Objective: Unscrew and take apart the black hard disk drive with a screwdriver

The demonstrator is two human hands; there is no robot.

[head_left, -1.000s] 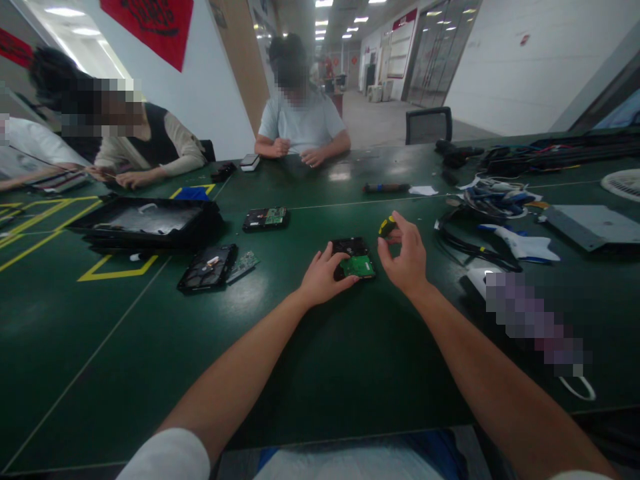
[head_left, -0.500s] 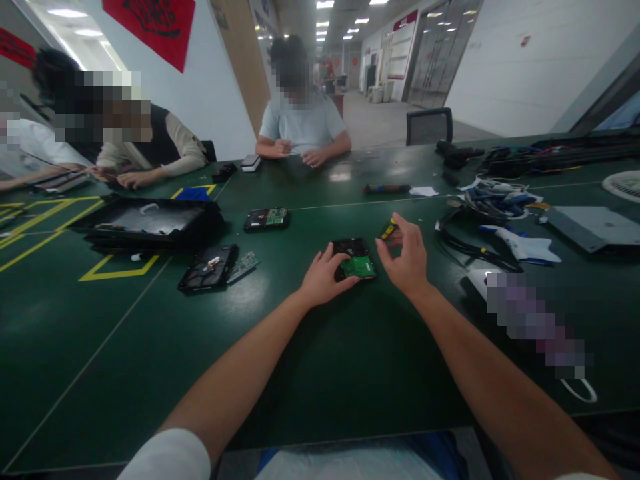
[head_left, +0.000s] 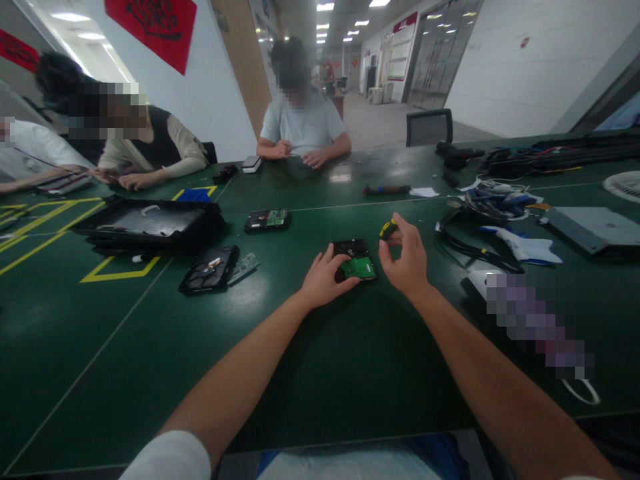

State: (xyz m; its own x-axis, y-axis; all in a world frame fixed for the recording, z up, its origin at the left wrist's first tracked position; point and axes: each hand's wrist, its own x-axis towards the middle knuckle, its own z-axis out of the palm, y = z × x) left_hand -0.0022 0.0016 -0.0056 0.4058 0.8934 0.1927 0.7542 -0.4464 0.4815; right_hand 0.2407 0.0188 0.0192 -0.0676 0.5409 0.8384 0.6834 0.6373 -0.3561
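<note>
i'm pressing my left hand (head_left: 323, 280), fingers spread flat, on the hard drive (head_left: 355, 259) lying mid-table (head_left: 350, 373), well off every edge; my right hand (head_left: 407, 260) is pinching a yellow-black screwdriver (head_left: 388, 229) beside it.

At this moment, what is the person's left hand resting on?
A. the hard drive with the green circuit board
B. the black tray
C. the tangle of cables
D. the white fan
A: the left hand lies on the black hard drive with its green circuit board, on the dark green table.
</note>
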